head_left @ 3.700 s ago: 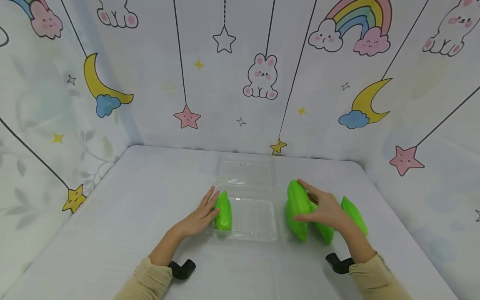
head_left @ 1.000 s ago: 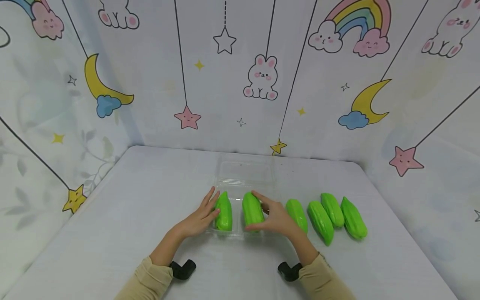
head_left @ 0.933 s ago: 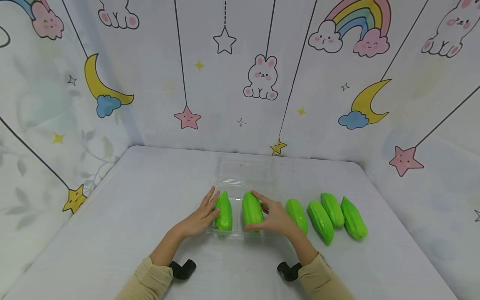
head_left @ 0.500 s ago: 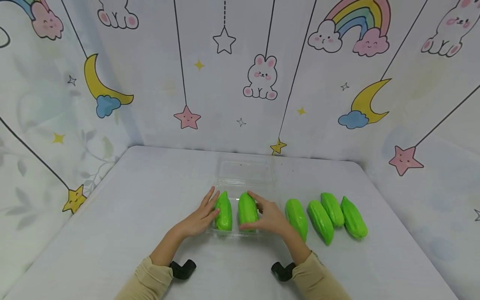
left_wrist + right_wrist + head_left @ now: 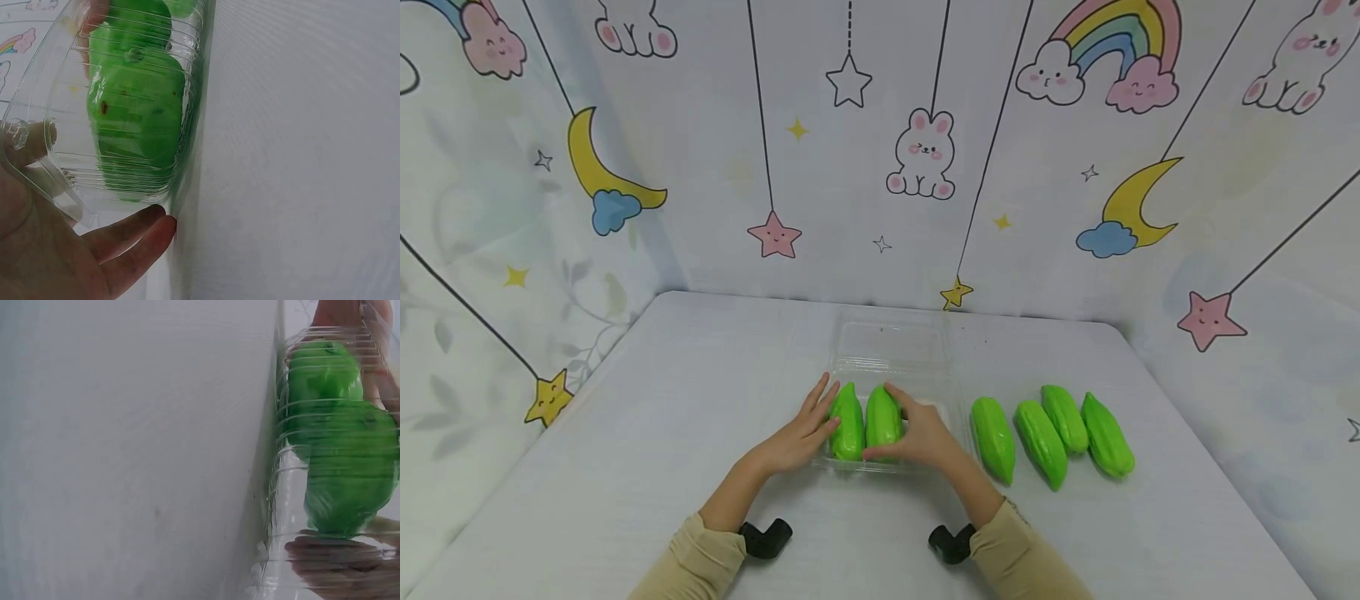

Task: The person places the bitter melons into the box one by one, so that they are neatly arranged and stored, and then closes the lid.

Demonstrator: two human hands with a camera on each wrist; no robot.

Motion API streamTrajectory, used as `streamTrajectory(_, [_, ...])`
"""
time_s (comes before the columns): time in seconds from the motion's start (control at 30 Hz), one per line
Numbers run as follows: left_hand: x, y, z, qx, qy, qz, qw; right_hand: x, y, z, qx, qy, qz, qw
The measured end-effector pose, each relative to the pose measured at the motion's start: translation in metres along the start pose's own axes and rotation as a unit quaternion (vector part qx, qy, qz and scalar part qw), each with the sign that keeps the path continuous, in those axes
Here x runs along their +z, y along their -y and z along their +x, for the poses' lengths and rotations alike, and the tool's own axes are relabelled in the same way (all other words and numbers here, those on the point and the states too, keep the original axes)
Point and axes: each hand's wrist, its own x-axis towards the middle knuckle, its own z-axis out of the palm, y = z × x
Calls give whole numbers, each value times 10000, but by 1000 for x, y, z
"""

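Inside the clear plastic clamshell tray (image 5: pixel 934 411), at the middle of the white table (image 5: pixel 625 433), two green toy gourds lie side by side and touching. At 9 o'clock in the tray is the left gourd (image 5: pixel 848 422); the left hand (image 5: pixel 795 435) rests against the tray's outer wall beside it, fingers straight and relaxed, gripping nothing. Just at 3 o'clock of it lies the second gourd (image 5: pixel 883 417), and the right hand (image 5: pixel 921 432) curls its thumb and fingers round this one, grasping it. The tray's open lid (image 5: pixel 892 344) lies flat at 12 o'clock, toward the wall.

Out on the table at 3 o'clock of the tray, four more green gourds (image 5: pixel 1049 432) lie in a row, near one another. Beyond, at 12 o'clock, stands a wall cloth (image 5: pixel 880 150) printed with rabbits, stars, moons and rainbows.
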Motion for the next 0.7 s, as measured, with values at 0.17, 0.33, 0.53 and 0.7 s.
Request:
streamTrajectory(0.17, [0, 0, 0, -20, 11, -2, 10000, 3, 2, 1, 69, 87, -202, 9997])
streamTrajectory(0.33, [1, 0, -1, -38, -5, -8, 10000, 6, 1, 2, 43, 113, -443, 9989])
streamTrajectory(0.53, [1, 0, -1, -31, 75, 7, 10000, 7, 2, 2, 81, 167, -725, 9972])
streamTrajectory(0.7, [0, 0, 0, 8, 48, 3, 10000, 7, 2, 3, 1, 178, -822, 9965])
